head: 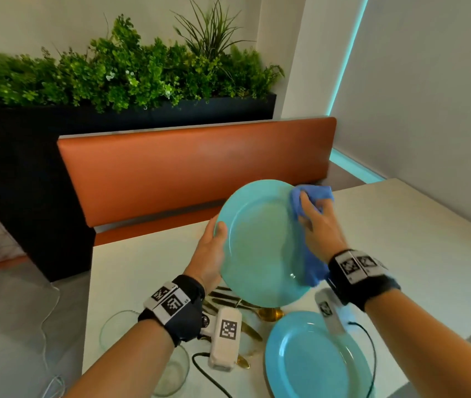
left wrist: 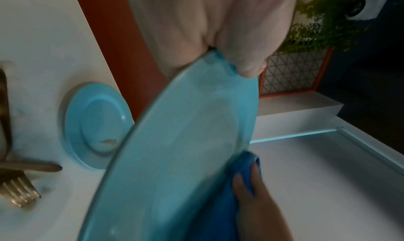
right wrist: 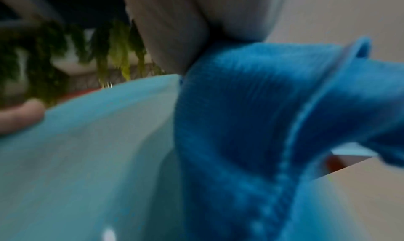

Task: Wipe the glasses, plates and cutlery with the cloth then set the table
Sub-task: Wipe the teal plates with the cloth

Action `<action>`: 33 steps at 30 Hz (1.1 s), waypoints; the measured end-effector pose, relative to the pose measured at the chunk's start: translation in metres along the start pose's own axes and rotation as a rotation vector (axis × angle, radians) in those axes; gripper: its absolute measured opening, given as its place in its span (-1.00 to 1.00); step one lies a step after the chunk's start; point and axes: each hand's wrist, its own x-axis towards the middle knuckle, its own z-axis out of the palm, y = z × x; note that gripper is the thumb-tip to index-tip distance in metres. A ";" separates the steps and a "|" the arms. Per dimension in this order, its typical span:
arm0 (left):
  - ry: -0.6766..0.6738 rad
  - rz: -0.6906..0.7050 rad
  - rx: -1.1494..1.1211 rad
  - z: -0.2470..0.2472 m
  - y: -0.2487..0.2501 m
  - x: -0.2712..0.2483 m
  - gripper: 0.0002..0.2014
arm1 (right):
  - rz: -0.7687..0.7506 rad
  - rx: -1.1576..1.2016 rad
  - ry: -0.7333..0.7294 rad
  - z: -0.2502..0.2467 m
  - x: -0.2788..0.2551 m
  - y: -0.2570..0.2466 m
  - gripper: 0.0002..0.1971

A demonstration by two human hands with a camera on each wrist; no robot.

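Step in hand: wiping the raised plate [head: 260, 242], judged from the cloth lying against its rim.
Left hand [head: 210, 254]: grips the plate's left rim, thumb on the face, fingers behind; the plate tilts up above the table's middle.
Right hand [head: 319, 222]: fingers curl round the blue cloth [head: 309, 254], pinching it over the plate's right rim.
Doing it well: probably best to keep the left grip firm at the rim and turn the plate a little at a time, so the cloth covers the whole rim, then the well, then the back.
Risk: the plate looks smooth; a loose hold could let it slip onto the cutlery [head: 228, 300] below.
Second plate [head: 314, 357]: flat near the table's near edge; the left wrist view shows a pale speck in its well, so it likely needs wiping too.
Glasses [head: 171, 374]: at the near left corner.
Writing: none readable; only square coded markers on the wrist bands [head: 168, 301].
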 end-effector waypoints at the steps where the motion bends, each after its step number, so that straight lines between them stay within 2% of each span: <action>1: -0.014 -0.006 0.017 0.006 -0.002 0.000 -0.70 | -0.019 0.065 0.052 0.003 0.004 -0.016 -0.53; 3: -0.025 -0.017 0.023 0.017 -0.005 0.001 -0.66 | -0.109 0.134 0.055 0.020 0.001 -0.041 -0.48; 7: 0.002 -0.042 -0.026 0.018 -0.006 0.008 -0.66 | -0.282 0.176 -0.105 0.046 -0.045 -0.068 -0.52; 10: 0.030 -0.100 -0.010 0.015 -0.012 0.009 -0.59 | -0.367 0.168 -0.211 0.043 -0.061 -0.062 -0.55; 12: 0.016 -0.103 0.030 0.016 -0.015 0.008 -0.61 | -0.363 0.077 -0.179 0.039 -0.047 -0.051 -0.47; 15: -0.043 -0.072 0.042 0.022 -0.013 0.003 -0.61 | -0.198 0.051 -0.016 0.025 -0.020 -0.029 -0.43; 16: -0.055 -0.048 0.047 0.025 -0.011 0.002 -0.63 | -0.132 0.046 0.035 0.021 -0.015 -0.015 -0.49; 18: -0.045 -0.015 0.046 0.027 -0.009 0.002 -0.68 | 0.105 0.081 0.105 0.013 -0.018 0.007 -0.63; 20: -0.021 -0.003 0.020 0.029 -0.009 0.004 -0.75 | 0.240 0.121 0.012 0.007 -0.037 0.017 -0.59; 22: 0.016 -0.005 0.007 0.030 -0.010 0.004 -0.74 | 0.283 0.010 -0.222 0.001 -0.065 0.022 -0.50; 23: 0.034 -0.013 -0.001 0.030 -0.013 0.005 -0.73 | 0.271 0.047 -0.259 -0.003 -0.077 0.024 -0.49; 25: 0.080 -0.049 -0.021 0.031 -0.024 0.005 -0.70 | 0.295 0.255 -0.194 -0.015 -0.092 0.027 -0.54; 28: 0.140 -0.142 -0.050 0.031 -0.053 0.005 -0.60 | 0.548 0.855 0.012 -0.036 -0.096 0.045 -0.62; 29: 0.140 -0.176 -0.045 0.032 -0.066 0.004 -0.60 | 0.597 0.986 0.073 -0.045 -0.096 0.050 -0.64; 31: 0.124 -0.228 -0.026 0.038 -0.088 -0.003 -0.63 | 0.617 1.089 0.145 -0.061 -0.094 0.060 -0.64; 33: 0.103 -0.289 -0.025 0.047 -0.111 -0.013 -0.70 | 0.618 1.067 0.180 -0.071 -0.094 0.066 -0.62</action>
